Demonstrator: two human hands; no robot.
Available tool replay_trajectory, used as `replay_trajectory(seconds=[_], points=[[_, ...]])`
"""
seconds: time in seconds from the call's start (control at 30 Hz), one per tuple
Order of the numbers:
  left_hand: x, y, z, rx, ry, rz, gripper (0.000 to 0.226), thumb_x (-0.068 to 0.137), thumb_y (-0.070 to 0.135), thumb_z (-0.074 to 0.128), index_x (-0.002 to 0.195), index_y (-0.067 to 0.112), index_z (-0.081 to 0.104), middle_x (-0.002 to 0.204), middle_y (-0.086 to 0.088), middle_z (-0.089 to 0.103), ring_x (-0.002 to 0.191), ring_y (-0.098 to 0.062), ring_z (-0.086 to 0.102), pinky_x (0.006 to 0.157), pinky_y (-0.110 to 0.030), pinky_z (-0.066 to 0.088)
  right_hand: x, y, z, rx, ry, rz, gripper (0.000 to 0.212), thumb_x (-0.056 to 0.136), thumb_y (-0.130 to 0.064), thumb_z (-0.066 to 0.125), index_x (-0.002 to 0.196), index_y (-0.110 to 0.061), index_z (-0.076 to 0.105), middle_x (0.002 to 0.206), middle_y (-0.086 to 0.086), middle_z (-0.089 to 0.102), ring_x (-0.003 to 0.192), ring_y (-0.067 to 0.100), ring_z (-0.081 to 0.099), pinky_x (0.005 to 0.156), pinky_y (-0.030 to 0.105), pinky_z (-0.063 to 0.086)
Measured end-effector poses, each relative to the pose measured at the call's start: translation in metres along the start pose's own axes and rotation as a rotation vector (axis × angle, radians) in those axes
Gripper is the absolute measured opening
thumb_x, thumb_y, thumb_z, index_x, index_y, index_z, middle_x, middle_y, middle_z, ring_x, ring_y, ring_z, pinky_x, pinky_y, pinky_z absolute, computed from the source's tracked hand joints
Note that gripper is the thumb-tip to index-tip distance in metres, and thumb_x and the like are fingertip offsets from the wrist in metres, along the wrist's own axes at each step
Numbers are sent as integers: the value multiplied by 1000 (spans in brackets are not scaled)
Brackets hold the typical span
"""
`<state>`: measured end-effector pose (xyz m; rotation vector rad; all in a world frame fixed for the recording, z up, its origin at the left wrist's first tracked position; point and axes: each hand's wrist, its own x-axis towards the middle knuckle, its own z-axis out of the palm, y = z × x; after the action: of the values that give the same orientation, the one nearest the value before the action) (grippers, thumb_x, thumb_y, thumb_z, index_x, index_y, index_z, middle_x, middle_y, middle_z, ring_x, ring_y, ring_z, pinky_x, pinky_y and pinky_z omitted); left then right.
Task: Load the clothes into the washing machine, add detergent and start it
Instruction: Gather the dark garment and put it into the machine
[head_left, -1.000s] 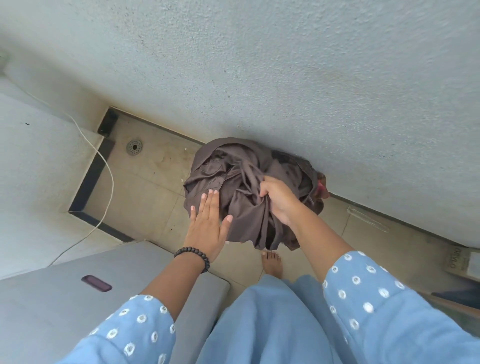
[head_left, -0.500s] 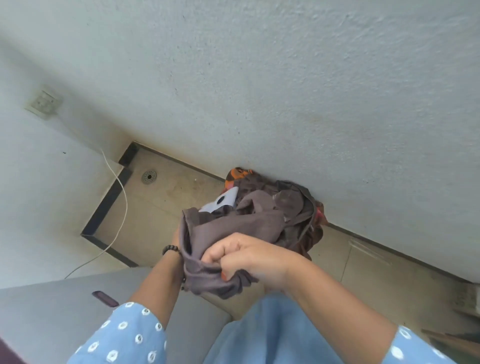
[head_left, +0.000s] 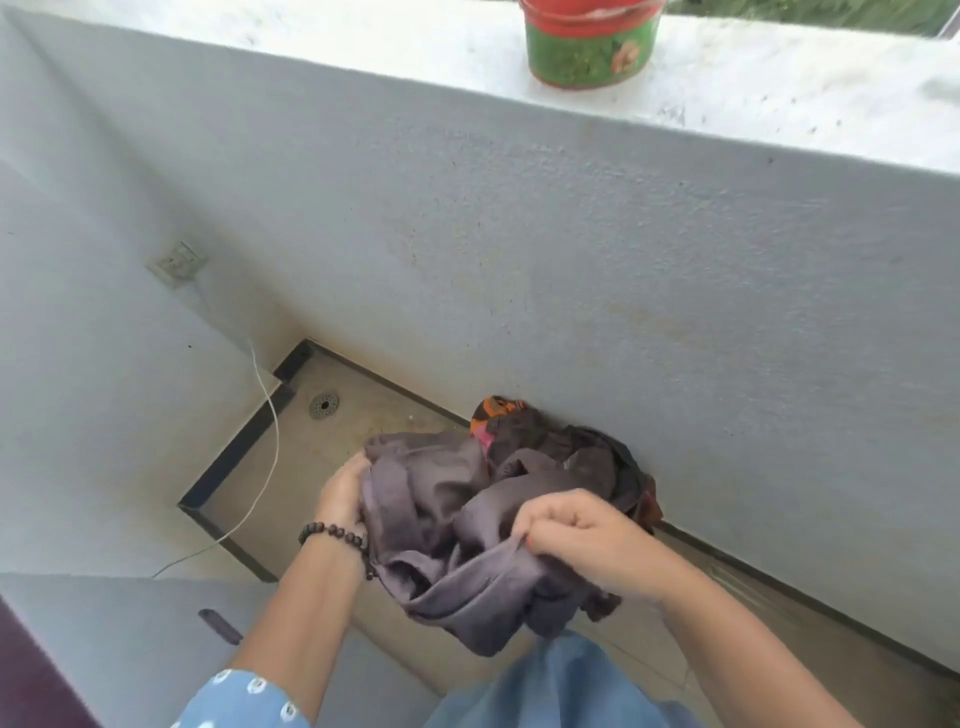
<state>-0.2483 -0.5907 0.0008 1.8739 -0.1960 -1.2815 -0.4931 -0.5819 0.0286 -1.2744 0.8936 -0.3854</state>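
Note:
A bundle of brown-grey clothes (head_left: 447, 525) hangs between my two hands, lifted off the floor. My left hand (head_left: 343, 493), with a bead bracelet at the wrist, grips the bundle's left side. My right hand (head_left: 576, 535) is curled round a fold of the same cloth at the front right. More dark clothes with an orange piece (head_left: 524, 431) lie on the floor against the wall behind the bundle. The grey top of the washing machine (head_left: 130, 623) shows at the lower left, with a dark handle (head_left: 221, 626) on it.
A low grey wall (head_left: 571, 260) runs across in front, with a red and green tub (head_left: 587, 41) on its ledge. A wall socket (head_left: 176, 262) and a white cable (head_left: 260, 467) are at the left. A floor drain (head_left: 324, 405) sits in the corner.
Both hands have raised the brown-grey bundle off the pile and toward me. The left hand went from flat on the cloth to gripping it. The camera has tilted up, showing the ledge and tub.

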Motion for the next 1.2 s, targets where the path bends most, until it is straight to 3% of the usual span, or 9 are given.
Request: replay_trajectory(seconds=[0.1, 0.17, 0.3, 0.43, 0.6, 0.77, 0.87, 0.97, 1.2], points=[[-22, 18, -2, -339, -109, 68, 26, 96, 0, 38, 99, 8, 63, 108, -18, 66, 106, -36, 62, 97, -48, 49, 7, 5, -13, -57, 368, 41, 16, 93, -17, 59, 82, -15, 70, 75, -12, 69, 74, -2, 61, 70, 19, 44], [-54, 26, 3, -339, -224, 185, 28, 95, -3, 38, 89, 6, 64, 91, -13, 71, 91, -27, 68, 86, -41, 54, 10, -7, -17, 43, 477, 49, 12, 94, -29, 60, 93, -24, 70, 89, -19, 71, 90, -1, 63, 80, 19, 46], [-121, 27, 12, 76, -632, 503, 28, 63, 0, 52, 65, 15, 74, 64, 1, 67, 62, -11, 60, 61, -22, 48, 20, -42, -12, 420, 304, 89, 23, 94, -37, 58, 109, -21, 66, 102, -10, 74, 94, 3, 69, 80, 21, 53], [-158, 9, 20, 639, -1043, 471, 31, 80, -1, 55, 102, 6, 75, 100, -1, 73, 88, 4, 63, 84, -17, 49, 33, -50, 9, 504, 192, 132, 16, 89, 1, 57, 102, 1, 66, 83, 11, 73, 71, 16, 69, 62, 25, 54], [-151, 8, -6, 741, -834, 548, 17, 93, 18, 64, 105, 18, 75, 100, 2, 76, 96, -4, 69, 89, -18, 51, 21, -51, 25, 553, 203, 51, 34, 78, 22, 38, 82, -3, 61, 68, 14, 60, 56, 18, 61, 50, 23, 49], [-118, 23, -43, 116, -20, 629, 14, 88, 9, 68, 101, 11, 67, 98, -1, 74, 94, -14, 68, 84, -22, 53, 3, -67, 26, 648, 135, -67, 49, 79, 21, 40, 67, -13, 73, 72, 16, 66, 63, 24, 65, 61, 30, 54], [-108, 22, -47, 39, -100, 278, 58, 80, 44, 67, 129, 20, 50, 130, 3, 55, 119, -19, 53, 103, -41, 44, -2, -78, 26, 705, 132, -107, 45, 81, 22, 38, 73, -6, 72, 73, 19, 68, 63, 27, 68, 59, 32, 57], [-112, 15, -39, -156, -320, -18, 62, 69, 55, 67, 115, 14, 63, 115, -8, 68, 106, -28, 62, 100, -49, 47, -3, -81, 27, 699, 137, -162, 45, 80, 23, 39, 74, -6, 73, 76, 20, 69, 66, 27, 69, 59, 33, 58], [-118, 42, -39, -480, -296, 37, 45, 70, 19, 76, 111, 1, 67, 96, -22, 73, 84, -34, 69, 78, -43, 56, -7, -67, 20, 537, 163, -156, 30, 75, 16, 59, 85, -7, 75, 93, 18, 74, 90, 33, 71, 81, 40, 58]])
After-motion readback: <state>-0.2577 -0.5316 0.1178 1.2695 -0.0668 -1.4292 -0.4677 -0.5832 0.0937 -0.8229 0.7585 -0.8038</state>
